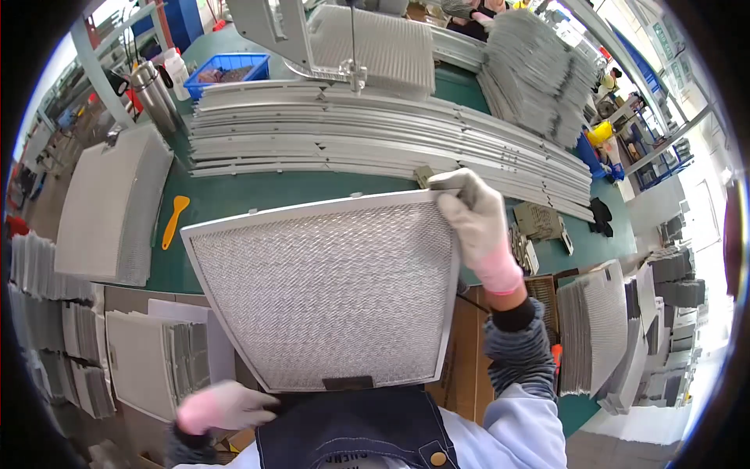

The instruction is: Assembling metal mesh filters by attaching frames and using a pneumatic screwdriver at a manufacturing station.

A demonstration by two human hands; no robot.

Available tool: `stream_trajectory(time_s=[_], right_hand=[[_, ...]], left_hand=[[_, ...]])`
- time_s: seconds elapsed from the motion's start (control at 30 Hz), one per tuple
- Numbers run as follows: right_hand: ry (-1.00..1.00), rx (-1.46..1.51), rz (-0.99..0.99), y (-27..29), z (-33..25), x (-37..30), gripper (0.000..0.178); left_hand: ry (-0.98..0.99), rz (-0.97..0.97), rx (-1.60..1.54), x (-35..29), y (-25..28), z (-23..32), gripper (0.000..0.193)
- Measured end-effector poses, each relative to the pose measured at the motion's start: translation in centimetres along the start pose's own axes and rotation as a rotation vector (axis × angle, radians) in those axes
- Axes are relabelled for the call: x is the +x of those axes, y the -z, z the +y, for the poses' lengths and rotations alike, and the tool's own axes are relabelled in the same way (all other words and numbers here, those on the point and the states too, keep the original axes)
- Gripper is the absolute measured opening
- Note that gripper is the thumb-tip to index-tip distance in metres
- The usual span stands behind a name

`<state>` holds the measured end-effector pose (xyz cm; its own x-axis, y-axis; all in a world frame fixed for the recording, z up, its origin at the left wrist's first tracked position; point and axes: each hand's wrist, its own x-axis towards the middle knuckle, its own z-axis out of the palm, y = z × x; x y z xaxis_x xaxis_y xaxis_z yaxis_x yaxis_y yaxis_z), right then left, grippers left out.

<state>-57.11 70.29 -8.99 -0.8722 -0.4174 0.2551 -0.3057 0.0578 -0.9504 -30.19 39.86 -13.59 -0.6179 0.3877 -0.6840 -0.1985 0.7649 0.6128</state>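
A framed metal mesh filter panel (328, 289) is tilted up in front of me, its lower edge close to my apron. My right hand (475, 215) is closed on its upper right corner, thumb and fingers pinching the frame. Beside those fingertips shows a small grey-brown metal piece (423, 177); whether the hand touches it I cannot tell. A dark tab (348, 383) sits on the panel's lower edge. Near the lower left corner, my left hand (226, 408) is blurred, fingers stretched toward the panel, with nothing visible in it. Both hands wear white and pink gloves.
Long metal frame strips (375, 133) lie across the green table (226, 187). An orange scraper (175, 223) is at left, near a stack of panels (113, 207). A blue bin (226, 72) and steel flask (155, 98) stand behind. More panels (594, 328) fill the right.
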Motion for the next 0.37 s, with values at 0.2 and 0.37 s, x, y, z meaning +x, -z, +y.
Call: stream_trajectory(time_s=[0.2,0.37], right_hand=[[0.033,0.089,-0.156,-4.5,-3.3,1.7,0.016],[0.055,0.084,0.005,-3.3,-3.5,0.8,0.019]], left_hand=[[-0.659,1.247,0.735,-0.2,16.5,11.1,0.043],[-0.464,0.426,0.297,7.1,19.3,14.4,0.038]])
